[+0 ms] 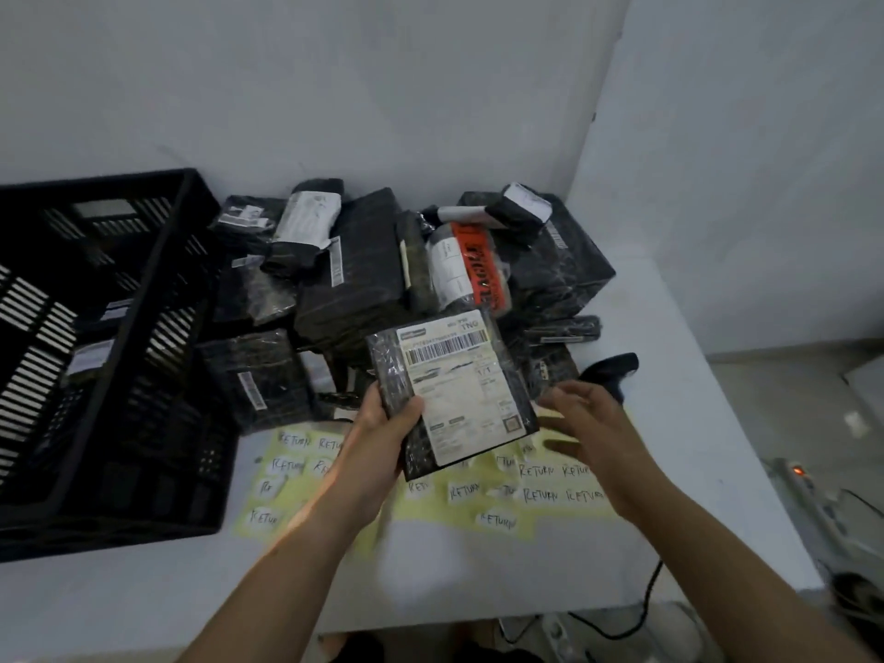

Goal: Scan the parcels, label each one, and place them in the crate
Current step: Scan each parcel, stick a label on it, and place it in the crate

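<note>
My left hand [382, 430] grips a flat black parcel [449, 390] by its lower left edge, with the white shipping label and barcode facing me. My right hand [591, 425] hovers just right of the parcel with fingers spread, holding nothing, above yellow sheets of white "RETURN" stickers [540, 480]. A black handheld scanner [610, 370] lies on the table just beyond my right hand. A pile of black wrapped parcels [354, 270] fills the back of the table. The black slatted crate [143, 356] stands at the left with a few parcels inside.
The white table [693, 375] sits in a corner between two white walls. Its right edge drops to a floor with a power strip [803, 480] and cables. A black cable [641, 610] hangs off the front edge. One parcel bears an orange fragile tape [483, 270].
</note>
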Demonstrator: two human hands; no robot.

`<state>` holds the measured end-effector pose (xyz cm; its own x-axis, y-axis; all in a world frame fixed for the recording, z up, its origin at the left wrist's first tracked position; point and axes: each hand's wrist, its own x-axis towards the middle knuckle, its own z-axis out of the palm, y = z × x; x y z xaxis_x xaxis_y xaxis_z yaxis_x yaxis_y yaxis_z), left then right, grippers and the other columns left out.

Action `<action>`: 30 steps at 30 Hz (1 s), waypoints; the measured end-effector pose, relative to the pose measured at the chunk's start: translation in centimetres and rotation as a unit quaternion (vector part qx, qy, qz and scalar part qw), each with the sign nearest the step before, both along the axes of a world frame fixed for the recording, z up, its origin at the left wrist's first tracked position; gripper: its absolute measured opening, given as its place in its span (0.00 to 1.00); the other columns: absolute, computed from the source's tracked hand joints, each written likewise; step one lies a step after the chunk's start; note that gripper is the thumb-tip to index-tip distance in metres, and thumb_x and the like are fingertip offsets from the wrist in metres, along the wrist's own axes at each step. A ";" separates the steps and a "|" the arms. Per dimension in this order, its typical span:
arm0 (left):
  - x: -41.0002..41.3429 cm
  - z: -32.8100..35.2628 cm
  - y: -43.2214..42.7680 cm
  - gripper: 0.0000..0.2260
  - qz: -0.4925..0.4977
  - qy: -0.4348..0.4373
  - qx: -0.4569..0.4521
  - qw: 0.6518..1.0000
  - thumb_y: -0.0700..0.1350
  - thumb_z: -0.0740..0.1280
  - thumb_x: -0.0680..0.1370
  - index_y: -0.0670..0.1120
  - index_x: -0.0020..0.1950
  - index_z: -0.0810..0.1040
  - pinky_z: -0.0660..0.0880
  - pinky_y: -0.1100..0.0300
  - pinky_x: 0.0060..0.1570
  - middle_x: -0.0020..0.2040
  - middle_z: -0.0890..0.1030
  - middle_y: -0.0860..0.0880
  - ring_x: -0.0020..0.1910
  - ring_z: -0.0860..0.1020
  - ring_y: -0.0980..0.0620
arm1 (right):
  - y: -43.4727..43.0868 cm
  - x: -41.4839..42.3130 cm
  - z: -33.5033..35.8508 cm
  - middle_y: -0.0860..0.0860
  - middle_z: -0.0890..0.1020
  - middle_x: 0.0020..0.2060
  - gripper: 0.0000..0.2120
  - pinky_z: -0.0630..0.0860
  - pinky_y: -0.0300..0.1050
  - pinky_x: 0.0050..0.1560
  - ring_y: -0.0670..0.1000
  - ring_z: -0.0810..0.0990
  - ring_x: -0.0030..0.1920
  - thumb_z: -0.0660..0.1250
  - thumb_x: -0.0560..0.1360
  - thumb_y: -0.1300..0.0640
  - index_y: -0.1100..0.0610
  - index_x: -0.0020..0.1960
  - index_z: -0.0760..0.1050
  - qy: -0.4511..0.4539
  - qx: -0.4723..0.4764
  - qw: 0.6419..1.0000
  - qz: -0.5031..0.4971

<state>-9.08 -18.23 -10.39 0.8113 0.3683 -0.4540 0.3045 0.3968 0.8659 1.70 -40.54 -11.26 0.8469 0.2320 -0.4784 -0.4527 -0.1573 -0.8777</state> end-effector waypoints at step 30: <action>0.4 -2.5 2.6 0.21 0.047 0.067 0.023 0.996 0.41 0.65 0.83 0.55 0.75 0.69 0.73 0.42 0.68 0.66 0.81 0.52 0.64 0.80 0.47 | -5.9 6.3 -8.1 0.59 0.79 0.42 0.17 0.71 0.45 0.34 0.54 0.74 0.33 0.67 0.76 0.57 0.57 0.64 0.71 -0.093 -0.282 0.955 -0.024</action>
